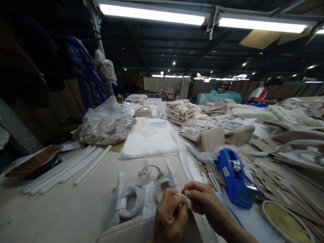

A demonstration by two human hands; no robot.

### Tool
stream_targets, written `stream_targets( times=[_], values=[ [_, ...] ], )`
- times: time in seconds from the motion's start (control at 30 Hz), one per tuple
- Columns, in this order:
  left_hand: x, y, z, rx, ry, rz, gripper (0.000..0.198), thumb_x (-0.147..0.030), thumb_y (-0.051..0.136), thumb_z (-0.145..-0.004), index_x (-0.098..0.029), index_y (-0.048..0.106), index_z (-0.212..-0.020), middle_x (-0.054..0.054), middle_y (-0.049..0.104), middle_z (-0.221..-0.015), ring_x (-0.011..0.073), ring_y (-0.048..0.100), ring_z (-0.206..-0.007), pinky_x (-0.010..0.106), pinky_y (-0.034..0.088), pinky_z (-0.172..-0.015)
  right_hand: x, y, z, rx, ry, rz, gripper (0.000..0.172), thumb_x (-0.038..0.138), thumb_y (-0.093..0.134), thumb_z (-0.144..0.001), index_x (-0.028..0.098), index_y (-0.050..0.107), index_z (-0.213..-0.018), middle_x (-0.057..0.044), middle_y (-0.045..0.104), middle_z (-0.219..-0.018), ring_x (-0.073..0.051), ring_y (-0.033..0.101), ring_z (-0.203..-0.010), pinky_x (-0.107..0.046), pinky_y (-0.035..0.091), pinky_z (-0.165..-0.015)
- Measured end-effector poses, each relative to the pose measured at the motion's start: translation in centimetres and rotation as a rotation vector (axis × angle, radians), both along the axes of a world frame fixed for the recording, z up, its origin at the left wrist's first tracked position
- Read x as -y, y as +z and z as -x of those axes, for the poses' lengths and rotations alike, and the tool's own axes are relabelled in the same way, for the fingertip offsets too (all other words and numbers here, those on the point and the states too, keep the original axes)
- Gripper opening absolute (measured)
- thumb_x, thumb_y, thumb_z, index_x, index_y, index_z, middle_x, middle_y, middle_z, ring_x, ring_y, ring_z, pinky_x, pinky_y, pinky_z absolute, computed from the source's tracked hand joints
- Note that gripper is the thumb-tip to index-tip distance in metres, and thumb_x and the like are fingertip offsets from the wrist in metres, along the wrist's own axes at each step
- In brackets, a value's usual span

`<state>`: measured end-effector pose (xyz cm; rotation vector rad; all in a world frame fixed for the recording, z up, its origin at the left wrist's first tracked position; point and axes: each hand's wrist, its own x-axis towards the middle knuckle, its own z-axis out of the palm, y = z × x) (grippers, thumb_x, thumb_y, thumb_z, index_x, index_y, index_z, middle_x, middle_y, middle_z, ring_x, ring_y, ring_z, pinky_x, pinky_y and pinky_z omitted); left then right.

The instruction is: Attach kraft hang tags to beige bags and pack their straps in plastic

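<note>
My left hand [170, 214] is closed in a pinch, with a bit of white material showing at its fingertips. Touching it from the right, my right hand [201, 197] pinches a thin pale string [186, 193] between thumb and forefinger. Both hands are over a beige bag [126, 231] at the near edge of the table. Coiled straps [130, 201] wrapped in white film lie on that bag, and clear plastic covers part of it. My fingers hide where the string is attached.
A blue tape dispenser [234, 179] stands right of my hands, beside cardboard strips and a round tin [287, 221]. White tubes [68, 168] lie left. Ahead are white sheets [149, 138], a plastic-wrapped bundle [106, 123] and stacked beige bags [212, 138]. A person [262, 94] sits far right.
</note>
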<state>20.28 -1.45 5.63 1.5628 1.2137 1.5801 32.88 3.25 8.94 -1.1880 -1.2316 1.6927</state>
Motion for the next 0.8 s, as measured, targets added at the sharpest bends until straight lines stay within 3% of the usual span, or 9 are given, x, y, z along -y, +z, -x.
stream_targets(
  times=[0.13,0.27,0.4,0.5,0.57,0.63,0.7,0.8],
  values=[
    [0.4,-0.7,-0.6,-0.042,-0.023,-0.073,0.018,-0.017,0.048,-0.083,-0.020,0.065,-0.078,0.004,0.056,-0.077,0.0134,0.054,-0.067,0.024,0.041,-0.062,0.1,0.0,-0.4,0.137,0.016,-0.071,0.026,0.041,0.062,-0.061,0.015,0.058,-0.061,0.008,0.036,-0.041,-0.005,0.026,-0.039,-0.022,0.016,-0.041],
    [-0.2,0.2,1.0,-0.117,-0.010,0.020,0.015,-0.021,0.051,-0.083,-0.020,0.062,-0.073,0.003,0.056,-0.073,0.0148,0.053,-0.068,0.025,0.042,-0.064,-0.4,0.2,-1.2,0.092,-0.028,-0.027,0.029,0.043,0.066,-0.059,0.015,0.058,-0.062,0.009,0.032,-0.042,-0.005,0.023,-0.042,-0.023,0.013,-0.044],
    [-2.9,1.3,4.0,-0.228,0.267,0.257,0.011,-0.025,0.051,-0.080,-0.019,0.061,-0.081,0.003,0.060,-0.080,0.0183,0.055,-0.076,0.027,0.042,-0.071,-2.1,0.0,-2.0,0.118,-0.066,-0.058,0.031,0.046,0.064,-0.061,0.016,0.057,-0.062,0.009,0.031,-0.043,-0.006,0.023,-0.044,-0.023,0.015,-0.045],
    [-6.0,1.1,5.9,-0.325,0.395,0.502,0.016,-0.011,0.047,-0.077,-0.016,0.058,-0.066,0.005,0.061,-0.075,0.0207,0.058,-0.080,0.029,0.040,-0.072,-4.7,-0.6,-2.0,0.297,-0.125,-0.182,0.029,0.046,0.059,-0.061,0.018,0.053,-0.057,0.007,0.033,-0.046,-0.008,0.026,-0.046,-0.024,0.018,-0.046],
    [-8.0,0.5,6.6,-0.368,0.362,0.581,0.023,-0.007,0.052,-0.076,-0.016,0.052,-0.054,0.003,0.058,-0.064,0.0189,0.058,-0.073,0.030,0.041,-0.070,-6.8,-1.3,-1.4,0.375,-0.156,-0.237,0.026,0.043,0.058,-0.060,0.019,0.050,-0.052,0.006,0.035,-0.048,-0.009,0.029,-0.048,-0.025,0.019,-0.047],
    [-9.5,-0.1,6.9,-0.400,0.300,0.643,0.026,-0.012,0.060,-0.078,-0.016,0.050,-0.054,-0.002,0.056,-0.061,0.0150,0.057,-0.068,0.030,0.044,-0.070,-8.8,-2.2,-0.3,0.408,-0.140,-0.256,0.023,0.038,0.058,-0.058,0.019,0.048,-0.048,0.005,0.036,-0.047,-0.010,0.030,-0.049,-0.025,0.018,-0.047],
    [-10.2,-0.3,6.8,-0.418,0.259,0.671,0.023,-0.016,0.062,-0.081,-0.015,0.054,-0.060,-0.003,0.060,-0.066,0.0133,0.058,-0.069,0.031,0.046,-0.074,-10.3,-3.3,1.3,0.426,-0.070,-0.255,0.021,0.033,0.057,-0.057,0.019,0.049,-0.045,0.005,0.036,-0.044,-0.009,0.030,-0.048,-0.025,0.018,-0.047],
    [-10.2,0.0,6.5,-0.408,0.264,0.641,0.020,-0.002,0.051,-0.079,-0.015,0.061,-0.066,0.005,0.067,-0.076,0.0175,0.063,-0.082,0.030,0.044,-0.080,-11.4,-4.5,3.8,0.402,0.087,-0.242,0.019,0.030,0.058,-0.057,0.018,0.050,-0.044,0.005,0.035,-0.041,-0.009,0.031,-0.046,-0.024,0.020,-0.047]
  ],
)
